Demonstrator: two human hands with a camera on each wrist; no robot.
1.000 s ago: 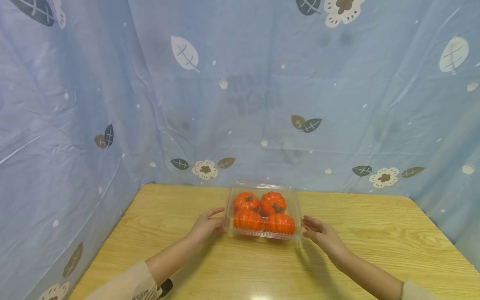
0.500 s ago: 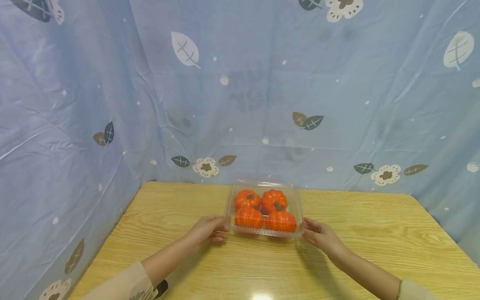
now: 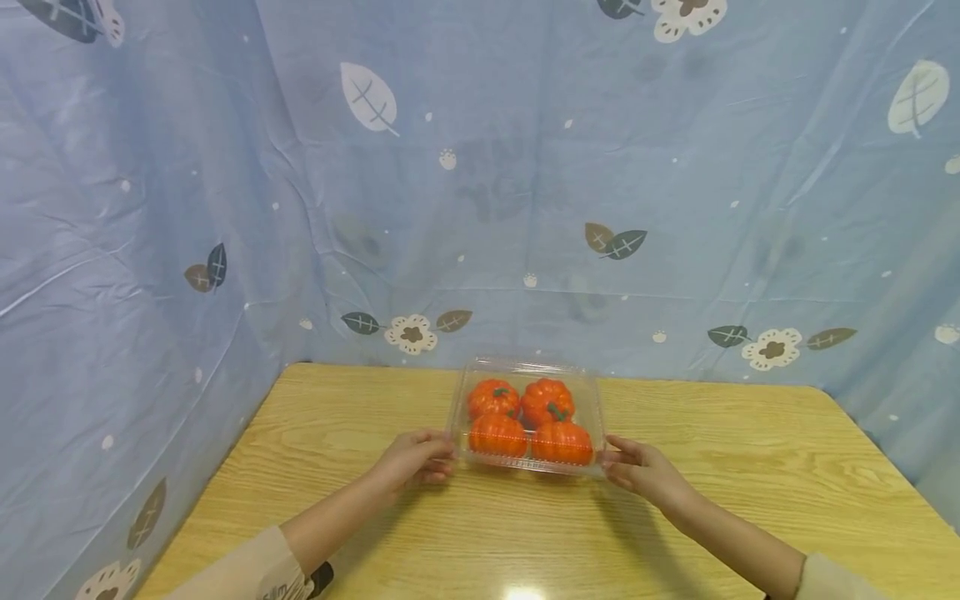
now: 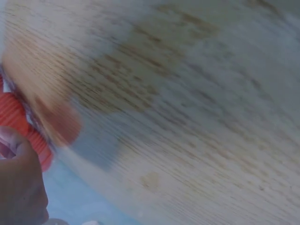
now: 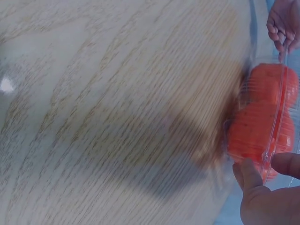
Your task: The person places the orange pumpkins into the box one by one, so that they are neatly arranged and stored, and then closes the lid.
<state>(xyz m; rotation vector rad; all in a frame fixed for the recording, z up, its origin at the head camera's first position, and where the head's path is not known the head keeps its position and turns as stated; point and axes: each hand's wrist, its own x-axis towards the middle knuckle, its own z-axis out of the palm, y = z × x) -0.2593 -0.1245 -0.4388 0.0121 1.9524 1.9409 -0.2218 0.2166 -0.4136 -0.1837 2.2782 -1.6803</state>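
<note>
A clear plastic clamshell container [image 3: 525,467] sits towards the far side of the table in the head view. Several orange toy pumpkins [image 3: 498,435] with green stems show through its lid. My left hand [image 3: 416,460] pinches its front left corner with curled fingers. At the front right corner, my right hand [image 3: 647,477] holds the rim. The right wrist view shows that thumb [image 5: 287,164] and the fingers [image 5: 248,174] on either side of the rim, with my left hand [image 5: 285,23] at the far end. Only part of my left hand [image 4: 21,187] enters the left wrist view.
The container stands on a wood-grain table [image 3: 750,475]. Behind it and along the left hangs a blue curtain [image 3: 480,183] with leaf and flower prints, close to the table's back edge. A dark band [image 3: 322,577] shows at the left sleeve.
My left hand has shifted from outstretched fingers beside the container to pinching its front left corner. My right hand has closed in slightly on the right corner. The container has barely moved.
</note>
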